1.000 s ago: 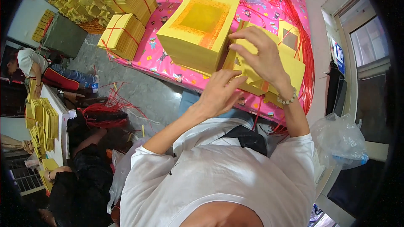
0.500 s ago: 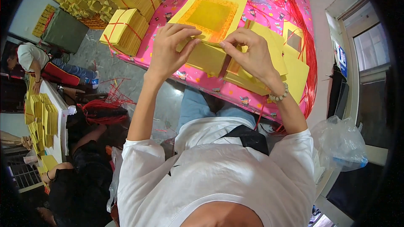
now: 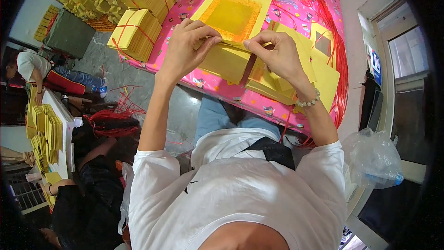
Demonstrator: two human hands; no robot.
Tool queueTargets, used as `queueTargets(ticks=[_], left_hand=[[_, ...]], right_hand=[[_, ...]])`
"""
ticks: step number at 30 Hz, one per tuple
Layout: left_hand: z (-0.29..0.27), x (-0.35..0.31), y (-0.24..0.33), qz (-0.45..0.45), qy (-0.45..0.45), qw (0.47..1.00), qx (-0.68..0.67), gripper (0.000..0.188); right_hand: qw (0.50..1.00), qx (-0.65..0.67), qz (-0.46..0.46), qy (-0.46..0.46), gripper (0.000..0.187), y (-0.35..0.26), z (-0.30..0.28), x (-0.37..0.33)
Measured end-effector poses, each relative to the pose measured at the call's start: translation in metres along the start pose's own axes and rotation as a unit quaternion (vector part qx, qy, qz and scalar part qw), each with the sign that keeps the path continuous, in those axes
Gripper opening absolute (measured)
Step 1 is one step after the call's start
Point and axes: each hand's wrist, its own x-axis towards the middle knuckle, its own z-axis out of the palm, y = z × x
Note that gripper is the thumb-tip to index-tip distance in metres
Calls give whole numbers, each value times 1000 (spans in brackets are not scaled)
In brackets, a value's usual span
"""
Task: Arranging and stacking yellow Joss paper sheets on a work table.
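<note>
A yellow paper sheet (image 3: 233,16) with an orange border round a golden square lies on a yellow paper stack (image 3: 225,63) at the table's near side. My left hand (image 3: 188,46) is at the sheet's near left edge, thumb and fingers pinched together on the paper. Close beside it, my right hand (image 3: 277,55) pinches the same near edge between thumb and bent index finger. A beaded bracelet circles my right wrist. Under my right hand, a pile of loose yellow sheets (image 3: 303,41) lies partly hidden.
Tied yellow paper bundles (image 3: 134,32) stand at the left of the pink-covered table (image 3: 185,11). Red plastic strands (image 3: 341,83) hang down its right side. At the left, people sit by a white table (image 3: 64,106) with more yellow paper. A clear plastic bag (image 3: 374,157) is at the right.
My left thumb has closed up toward the fingers, onto the sheet's near edge. My right fingertips have shifted slightly up and right. The sheet stays almost in place.
</note>
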Motion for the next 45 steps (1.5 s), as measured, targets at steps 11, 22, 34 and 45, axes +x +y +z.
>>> queueTargets(ticks=[11, 22, 34, 45], left_hand=[[-4, 6, -6, -34, -47, 998, -39, 22], [-3, 6, -8, -56, -55, 994, -71, 24], [0, 5, -8, -71, -46, 994, -70, 24], [1, 4, -11, -72, -42, 994, -70, 25]], right_hand=[[999, -2, 40, -13, 27, -2, -3, 3], [999, -22, 44, -13, 30, -3, -3, 4], [999, -16, 51, -9, 29, -2, -2, 4], [987, -94, -130, -7, 28, -2, -2, -2]])
